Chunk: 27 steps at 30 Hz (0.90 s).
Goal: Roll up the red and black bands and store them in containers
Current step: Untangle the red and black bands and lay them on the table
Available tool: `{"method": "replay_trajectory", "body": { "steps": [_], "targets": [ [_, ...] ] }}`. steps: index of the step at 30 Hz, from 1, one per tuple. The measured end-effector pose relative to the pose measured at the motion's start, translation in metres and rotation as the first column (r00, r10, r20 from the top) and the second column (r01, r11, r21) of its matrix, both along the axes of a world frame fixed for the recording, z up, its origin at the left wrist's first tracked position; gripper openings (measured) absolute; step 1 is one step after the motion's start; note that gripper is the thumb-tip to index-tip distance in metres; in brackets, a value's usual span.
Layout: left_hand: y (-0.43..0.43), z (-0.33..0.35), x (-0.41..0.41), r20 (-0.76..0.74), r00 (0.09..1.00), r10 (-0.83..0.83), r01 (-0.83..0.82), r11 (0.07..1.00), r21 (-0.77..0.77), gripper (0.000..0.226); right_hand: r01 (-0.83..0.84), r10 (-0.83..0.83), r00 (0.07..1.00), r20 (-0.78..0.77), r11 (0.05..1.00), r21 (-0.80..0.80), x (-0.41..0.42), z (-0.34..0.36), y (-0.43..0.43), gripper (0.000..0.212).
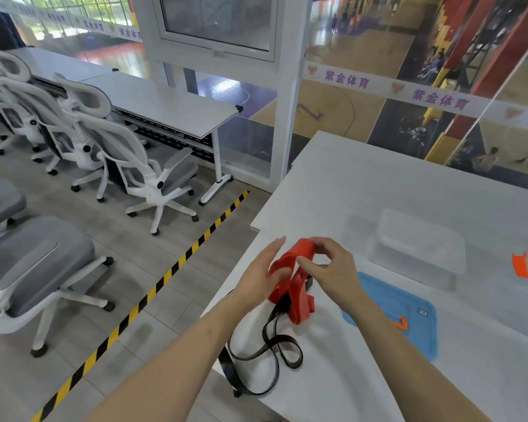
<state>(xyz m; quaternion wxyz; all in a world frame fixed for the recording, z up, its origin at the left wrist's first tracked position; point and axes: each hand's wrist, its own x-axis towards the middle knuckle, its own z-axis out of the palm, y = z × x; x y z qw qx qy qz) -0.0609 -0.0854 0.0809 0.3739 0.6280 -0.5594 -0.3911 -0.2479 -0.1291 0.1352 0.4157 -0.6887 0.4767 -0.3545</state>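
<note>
The red band (pixel 296 287) is held up over the white table (pixel 378 184), partly folded, its lower loops hanging down. My right hand (pixel 333 266) pinches its top end between thumb and fingers. My left hand (pixel 264 274) lies against the band's left side with straight fingers and the thumb on the red strip. The black band (pixel 272 351) sprawls in loose loops on the table below my hands, one part hanging over the table's near-left edge. A clear plastic container (pixel 418 248) stands just right of my right hand.
A blue lid (pixel 409 309) lies flat on the table under my right forearm. An orange piece (pixel 521 264) sits at the far right. Grey office chairs (pixel 147 172) and a yellow-black floor stripe (pixel 153 290) are to the left. A glass wall runs behind the table.
</note>
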Motion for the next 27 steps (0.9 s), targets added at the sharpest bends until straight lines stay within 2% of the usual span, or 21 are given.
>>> {"method": "replay_trajectory", "body": {
  "steps": [3,7,10,12,14,19,21,25,27],
  "targets": [
    [-0.014,0.02,-0.005,-0.145,0.988,-0.057,0.062,0.998,0.025,0.051,-0.022,0.023,0.999,0.041,0.999,-0.034,-0.003,0.013,-0.005,0.029],
    [-0.012,0.033,-0.016,-0.195,0.979,-0.055,0.048,0.998,-0.039,0.034,0.021,-0.01,0.993,0.121,0.996,-0.09,-0.007,0.039,-0.012,0.028],
    [-0.009,0.036,-0.023,-0.229,0.971,-0.067,0.065,0.998,-0.019,0.045,0.05,-0.035,0.995,0.094,0.986,-0.158,-0.006,0.059,-0.019,0.028],
    [-0.012,0.042,-0.031,-0.162,0.986,-0.042,0.047,0.999,0.028,0.066,0.066,-0.051,0.995,0.081,0.98,-0.19,-0.003,0.067,-0.021,0.03],
    [-0.018,0.051,-0.04,-0.092,0.995,0.035,-0.032,0.999,0.038,0.069,0.085,-0.067,0.993,0.098,0.976,-0.198,0.0,0.071,-0.023,0.032],
    [-0.025,0.062,-0.041,-0.002,0.993,0.116,-0.116,0.993,-0.028,0.039,0.075,-0.052,0.986,0.158,0.987,-0.141,-0.005,0.07,-0.027,0.032],
    [-0.026,0.06,-0.036,-0.024,0.993,0.119,-0.119,0.993,-0.022,0.032,0.048,-0.028,0.985,0.167,0.992,-0.117,-0.009,0.067,-0.028,0.03],
    [-0.029,0.062,-0.025,-0.123,0.982,0.142,-0.149,0.988,-0.047,0.019,0.096,-0.088,0.946,0.313,0.995,-0.01,-0.015,0.047,-0.035,0.019],
    [-0.031,0.072,-0.022,-0.171,0.976,0.136,-0.15,0.986,-0.071,0.019,0.09,-0.093,0.962,0.256,0.996,0.022,-0.02,0.032,-0.039,0.021]
  ]
}}
